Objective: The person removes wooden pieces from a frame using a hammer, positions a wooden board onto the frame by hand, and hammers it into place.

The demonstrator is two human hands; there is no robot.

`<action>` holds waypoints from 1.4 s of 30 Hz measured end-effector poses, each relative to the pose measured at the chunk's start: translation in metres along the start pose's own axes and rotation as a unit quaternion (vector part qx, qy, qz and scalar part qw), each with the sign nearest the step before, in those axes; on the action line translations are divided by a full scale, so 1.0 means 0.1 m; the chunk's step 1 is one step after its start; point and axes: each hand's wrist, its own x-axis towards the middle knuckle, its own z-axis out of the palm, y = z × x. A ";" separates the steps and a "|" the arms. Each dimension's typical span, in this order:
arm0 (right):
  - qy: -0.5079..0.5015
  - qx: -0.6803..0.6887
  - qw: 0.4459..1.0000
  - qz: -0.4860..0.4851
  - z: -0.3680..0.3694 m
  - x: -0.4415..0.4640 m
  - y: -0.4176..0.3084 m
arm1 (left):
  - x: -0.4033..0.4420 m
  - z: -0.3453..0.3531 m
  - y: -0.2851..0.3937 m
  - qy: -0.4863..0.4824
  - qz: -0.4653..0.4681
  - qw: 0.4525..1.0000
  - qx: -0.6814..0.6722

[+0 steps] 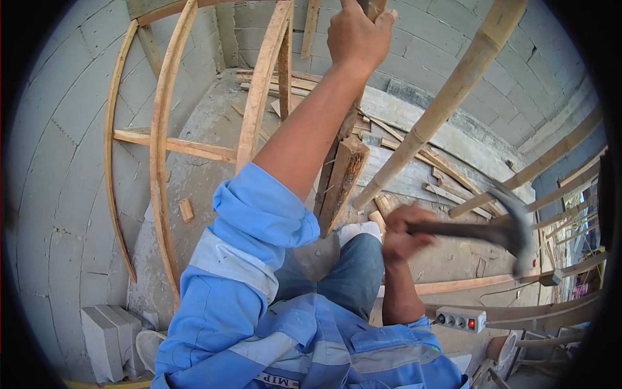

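My left hand (359,37) reaches up and is closed around an upright wooden post (376,9) at the top of the view. Below it, beside the lower part of that post, stands a short, rough wooden block (345,175) with nails sticking out near its left side. At the right, my right hand (407,232) is closed on the dark handle of a claw hammer (515,227). The hammer lies sideways in the air, its head pointing right and blurred by motion. Part of the post is hidden behind my left forearm.
Curved timber frame pieces (162,139) stand at the left, by a block wall (61,162). A bamboo pole (431,117) slants across the right. Loose boards (447,172) lie on the floor. A power strip (461,319) with a lit red switch sits lower right, grey blocks (110,340) lower left.
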 end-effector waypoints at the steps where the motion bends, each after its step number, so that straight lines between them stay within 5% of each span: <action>1: -0.069 -0.199 0.978 -0.003 -0.16 -0.20 0.34 | -0.01 -0.01 0.01 0.001 0.002 1.000 -0.004; 3: -0.201 -0.333 0.906 0.168 -0.13 -0.30 0.56 | -0.03 0.01 0.01 0.006 0.004 1.000 -0.004; 6: -0.205 -0.339 0.884 0.248 -0.04 -0.24 0.43 | 0.05 -0.02 -0.12 0.024 0.034 0.999 -0.004; 9: -0.191 -0.335 0.900 0.203 0.01 -0.37 0.46 | 0.05 0.03 -0.23 0.079 0.074 0.994 0.015; 13: -0.149 -0.299 0.914 0.230 0.11 -0.60 0.56 | -0.03 -0.13 -0.11 0.028 0.042 0.999 0.000; 18: -0.085 -0.325 0.939 0.075 0.24 -0.89 1.24 | 0.00 -0.22 -0.04 -0.015 -0.010 1.000 0.012; 21: -0.114 -0.302 0.939 0.121 0.15 -0.75 1.22 | 0.01 -0.24 -0.04 0.002 -0.061 0.998 0.028; 22: -0.130 -0.307 0.934 0.133 0.11 -0.73 1.17 | 0.06 -0.09 -0.27 0.071 0.019 0.997 0.036; 27: -0.173 -0.196 0.926 0.273 -0.04 -0.41 0.51 | -0.01 -0.30 -0.11 0.039 0.003 0.999 0.017; 31: -0.118 -0.109 0.977 0.139 0.08 -0.03 -0.04 | -0.10 -0.33 0.04 0.017 -0.021 0.999 0.045; 34: -0.041 0.010 0.999 0.030 0.18 0.18 -0.39 | -0.05 -0.19 -0.13 0.094 0.052 0.994 0.028; 36: 0.018 0.073 0.997 -0.006 0.30 0.17 -0.39 | -0.01 -0.29 -0.04 0.022 0.007 1.000 0.004; 37: -0.043 0.129 0.989 -0.056 0.15 0.06 -0.01 | -0.05 -0.36 0.02 -0.018 -0.019 1.000 -0.007; 38: -0.111 -0.130 0.984 -0.041 0.03 -0.15 0.31 | -0.06 -0.34 -0.01 -0.009 -0.019 1.000 -0.003; 39: -0.173 -0.379 0.909 -0.024 -0.04 -0.28 0.48 | -0.04 -0.30 -0.06 0.001 -0.018 1.000 0.001; 42: -0.158 -0.300 0.920 0.198 0.11 -0.36 0.45 | -0.04 -0.29 -0.12 0.023 0.000 1.000 0.009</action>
